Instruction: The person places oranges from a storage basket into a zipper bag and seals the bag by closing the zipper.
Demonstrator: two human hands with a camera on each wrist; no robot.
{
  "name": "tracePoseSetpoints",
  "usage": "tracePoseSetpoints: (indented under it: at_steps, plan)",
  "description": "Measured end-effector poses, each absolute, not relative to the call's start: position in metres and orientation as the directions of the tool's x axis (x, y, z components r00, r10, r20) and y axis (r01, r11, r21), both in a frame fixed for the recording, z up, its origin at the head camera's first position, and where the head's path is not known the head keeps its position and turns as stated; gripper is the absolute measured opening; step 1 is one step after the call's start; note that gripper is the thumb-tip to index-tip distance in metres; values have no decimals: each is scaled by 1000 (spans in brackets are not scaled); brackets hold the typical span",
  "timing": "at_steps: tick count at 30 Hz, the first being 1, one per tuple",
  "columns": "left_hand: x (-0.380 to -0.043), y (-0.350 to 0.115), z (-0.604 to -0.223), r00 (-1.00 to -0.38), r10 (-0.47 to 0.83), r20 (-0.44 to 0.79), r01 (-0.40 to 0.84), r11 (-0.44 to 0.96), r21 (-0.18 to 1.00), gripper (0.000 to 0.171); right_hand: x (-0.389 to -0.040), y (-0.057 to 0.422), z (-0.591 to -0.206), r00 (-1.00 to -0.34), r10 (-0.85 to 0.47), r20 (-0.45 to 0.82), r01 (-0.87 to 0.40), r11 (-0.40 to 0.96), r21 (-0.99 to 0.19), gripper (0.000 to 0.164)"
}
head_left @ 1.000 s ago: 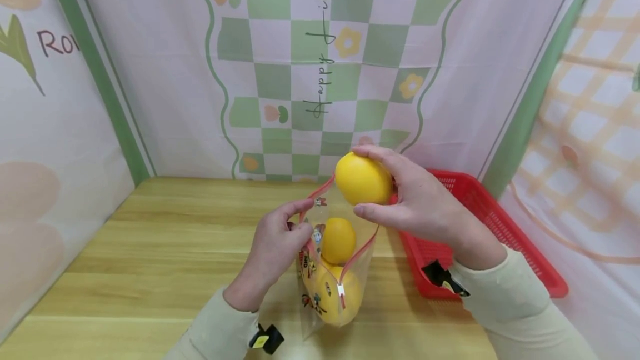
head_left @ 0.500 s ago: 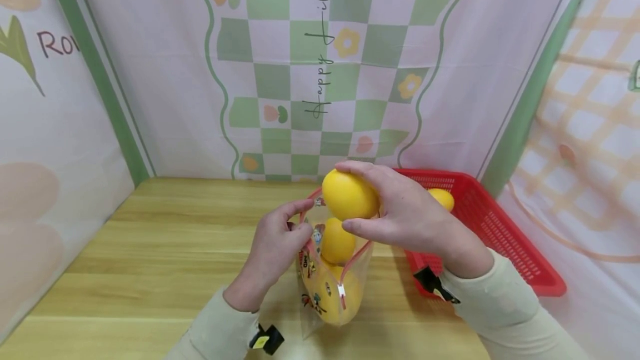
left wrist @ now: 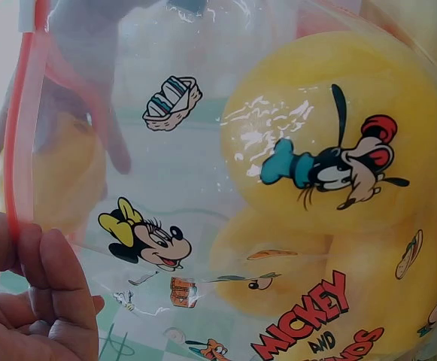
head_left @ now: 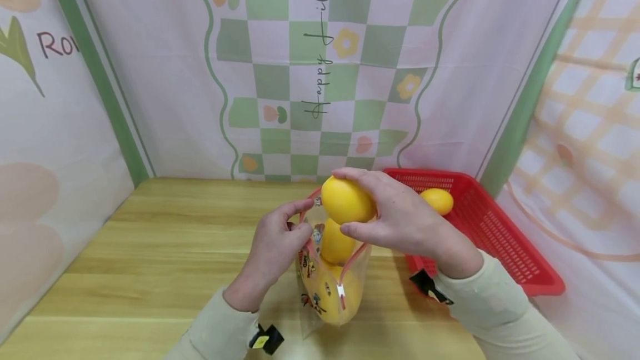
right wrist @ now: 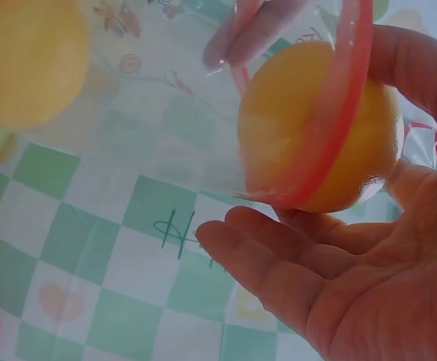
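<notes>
My left hand [head_left: 277, 240] pinches the red-edged rim of a clear zip bag [left wrist: 165, 158] printed with cartoon figures, and the mouth gapes wide. Several yellow lemons [head_left: 338, 244] are piled inside, one large one [left wrist: 323, 128] near the plastic in the left wrist view. At the opening, my right hand [head_left: 400, 218] grips another lemon [head_left: 347, 200] between thumb and fingers, just above the topmost one in the bag. The right wrist view shows this lemon [right wrist: 301, 128] partly behind the bag's red zip edge. A white slider [head_left: 341, 290] sits at the near end of the zip.
A red plastic basket [head_left: 500, 238] stands on the right side of the wooden table [head_left: 165, 260], partly hidden by my right arm. One lemon [head_left: 437, 201] shows inside it. Patterned cloth walls [head_left: 270, 43] enclose the back and both sides.
My right hand has come left and down with its lemon, from above the bag's right rim into its mouth. The lemon in the basket has come into sight. My left hand keeps its place.
</notes>
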State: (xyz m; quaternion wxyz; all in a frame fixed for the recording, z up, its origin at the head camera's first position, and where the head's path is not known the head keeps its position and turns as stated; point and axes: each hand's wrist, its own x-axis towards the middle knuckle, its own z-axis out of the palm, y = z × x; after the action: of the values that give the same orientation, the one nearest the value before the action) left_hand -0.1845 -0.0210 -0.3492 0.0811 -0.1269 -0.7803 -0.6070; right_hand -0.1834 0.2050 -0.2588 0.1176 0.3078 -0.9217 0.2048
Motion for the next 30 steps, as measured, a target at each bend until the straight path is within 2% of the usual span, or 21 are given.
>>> tracePoseSetpoints:
  at_steps: [30]
  plan:
    - [-185, -20, -349, -954, 109, 280, 297, 209, 932, 45, -191, 203, -272, -781, -535, 322, -620, 723, -303, 79]
